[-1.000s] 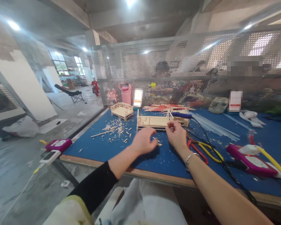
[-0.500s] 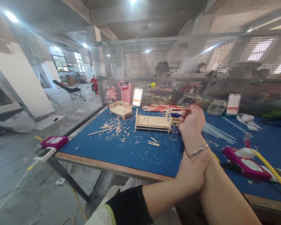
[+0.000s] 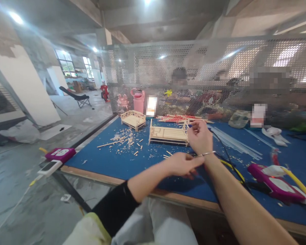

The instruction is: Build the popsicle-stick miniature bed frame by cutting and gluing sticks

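Head camera: right hand (image 3: 200, 136) is pinching its grip shut beside the pale slatted wooden bed (image 3: 168, 133), lying at its nine o'clock; left hand (image 3: 180, 164), grip released, is touching the right wrist.

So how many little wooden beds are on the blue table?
2. One small wooden bed sits far left, near the pink bottle; a longer wooden bed stands mid-table, beside the right hand. Another may be hidden behind that hand.

Pink bottle (image 3: 139, 100) by the mesh screen (image 3: 219, 68) — wood scraps (image 3: 124, 137), purple glue gun (image 3: 277, 187) on blue table (image 3: 112, 161)
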A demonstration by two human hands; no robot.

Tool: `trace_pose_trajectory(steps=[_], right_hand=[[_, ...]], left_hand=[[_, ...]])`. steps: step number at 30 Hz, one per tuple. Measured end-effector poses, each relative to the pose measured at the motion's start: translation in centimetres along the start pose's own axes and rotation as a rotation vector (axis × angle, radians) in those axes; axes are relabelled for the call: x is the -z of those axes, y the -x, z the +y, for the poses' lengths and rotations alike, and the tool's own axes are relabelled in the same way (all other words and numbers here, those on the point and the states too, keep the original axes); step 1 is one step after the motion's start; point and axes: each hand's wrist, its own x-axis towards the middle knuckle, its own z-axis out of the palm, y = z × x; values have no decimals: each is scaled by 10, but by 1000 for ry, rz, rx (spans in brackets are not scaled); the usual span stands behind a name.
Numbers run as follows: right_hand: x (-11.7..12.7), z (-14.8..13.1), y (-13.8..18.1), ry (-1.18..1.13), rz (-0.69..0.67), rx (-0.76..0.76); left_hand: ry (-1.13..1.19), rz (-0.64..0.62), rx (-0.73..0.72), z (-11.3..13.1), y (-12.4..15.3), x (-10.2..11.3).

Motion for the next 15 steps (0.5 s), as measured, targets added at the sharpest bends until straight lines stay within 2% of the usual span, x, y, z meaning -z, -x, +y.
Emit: trace_pose_trajectory(steps=[1,2,3,5,6,7,8,10,12,15], right_hand=[[5,1,-4,94,-29,55],[8,1,-8,158,-98,80],[8,-2,-12,203,-212,70],[1,-9,-17,280,-524,10],[-5,-13,-18,331,-660,-11],[-13,-15,-18,387,-736,-17],[-21,-15,-17,435,-758,-12],[-33,-12,-12,489,-677,11],[-41,-4,-4,458,-558,-26],[-47,6,11,334,-501,-136]], left_hand=[[-152,-26,-62,10,0,22],[-212,94,-165,20,-1,45],[-194,336,-300,30,-4,68],[-29,853,-533,42,-15,111],[50,1046,-569,43,-21,128],[97,1123,-523,40,-26,142],[123,1124,-449,34,-31,153],[124,1093,-388,18,-37,165],[126,1016,-339,3,-39,169],[89,823,-298,-6,-38,167]])
